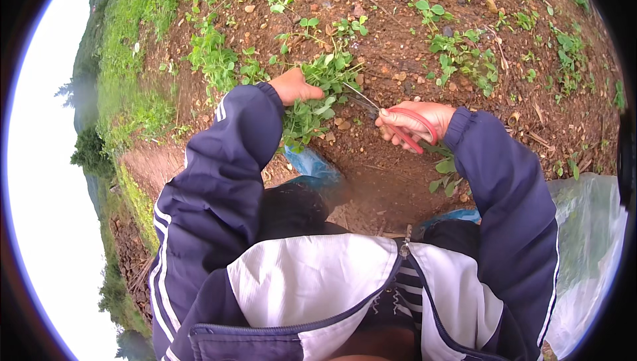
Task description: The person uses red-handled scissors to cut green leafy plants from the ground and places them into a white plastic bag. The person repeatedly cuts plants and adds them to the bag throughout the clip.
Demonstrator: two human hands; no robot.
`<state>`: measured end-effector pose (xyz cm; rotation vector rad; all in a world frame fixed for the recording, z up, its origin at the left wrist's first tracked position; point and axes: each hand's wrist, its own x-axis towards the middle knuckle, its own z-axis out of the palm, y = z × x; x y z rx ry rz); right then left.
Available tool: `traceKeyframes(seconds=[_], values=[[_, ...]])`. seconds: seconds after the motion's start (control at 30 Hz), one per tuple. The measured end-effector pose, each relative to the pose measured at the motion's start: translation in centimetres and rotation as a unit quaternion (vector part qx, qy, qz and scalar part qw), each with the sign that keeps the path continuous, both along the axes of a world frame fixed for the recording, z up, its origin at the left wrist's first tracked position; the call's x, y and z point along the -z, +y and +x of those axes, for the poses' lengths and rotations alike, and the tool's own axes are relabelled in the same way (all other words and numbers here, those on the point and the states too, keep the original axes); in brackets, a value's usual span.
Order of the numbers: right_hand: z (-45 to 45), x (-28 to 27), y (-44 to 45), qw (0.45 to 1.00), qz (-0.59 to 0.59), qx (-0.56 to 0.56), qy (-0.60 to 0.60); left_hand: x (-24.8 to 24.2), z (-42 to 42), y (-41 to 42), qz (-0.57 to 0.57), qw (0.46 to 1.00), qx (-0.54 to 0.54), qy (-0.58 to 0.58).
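Observation:
My left hand [294,87] grips a bunch of leafy green shoots [308,117], whose leaves spill out below and to the right of the thumb. In my right hand [423,119] is a pair of scissors [412,145] with red handles. Their blades stand apart and point left toward the greens beside my left thumb. One blade tip lies close to the leaves; whether it touches them I cannot tell. More of the low plant [343,65] grows from the brown soil just beyond my left hand.
Stony soil [388,62] carries other leafy plants [463,57] at the right and a green patch [211,57] at the left. Blue plastic covers [308,162] are on my feet. A clear plastic bag [587,241] lies at my right side. Grass [129,62] borders the left.

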<state>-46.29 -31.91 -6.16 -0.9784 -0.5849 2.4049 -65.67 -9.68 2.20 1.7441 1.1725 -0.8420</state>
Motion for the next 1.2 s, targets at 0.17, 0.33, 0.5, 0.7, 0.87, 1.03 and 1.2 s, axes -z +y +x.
traceKeyframes(seconds=[0.17,0.33,0.5,0.7,0.87,1.03,1.2], values=[[-1.2,-0.6,3.2,0.997,-0.043,0.062,0.032,1.3,-1.7,0.2,0.026,0.998,0.008,-0.065],[-2.8,-0.1,5.2,0.993,-0.018,0.105,0.052,4.7,-4.4,1.4,0.032,0.998,0.005,-0.05],[-1.3,-1.1,4.5,0.992,0.006,0.118,0.048,1.9,-2.3,0.4,-0.016,1.0,-0.015,-0.022],[0.0,-1.4,2.1,0.997,-0.029,0.058,0.041,-0.6,-3.0,0.6,-0.026,0.998,-0.049,0.009],[-0.3,-0.4,0.7,0.998,-0.033,0.015,0.046,-0.8,-3.4,-0.8,-0.122,0.971,-0.202,-0.034],[-2.1,-0.4,2.0,1.0,-0.009,-0.014,0.008,-1.0,-4.1,0.4,-0.075,0.992,-0.105,-0.004],[-4.2,-1.0,5.7,0.999,0.003,0.045,-0.007,-1.8,-2.7,-0.4,-0.026,0.998,-0.033,-0.051]])
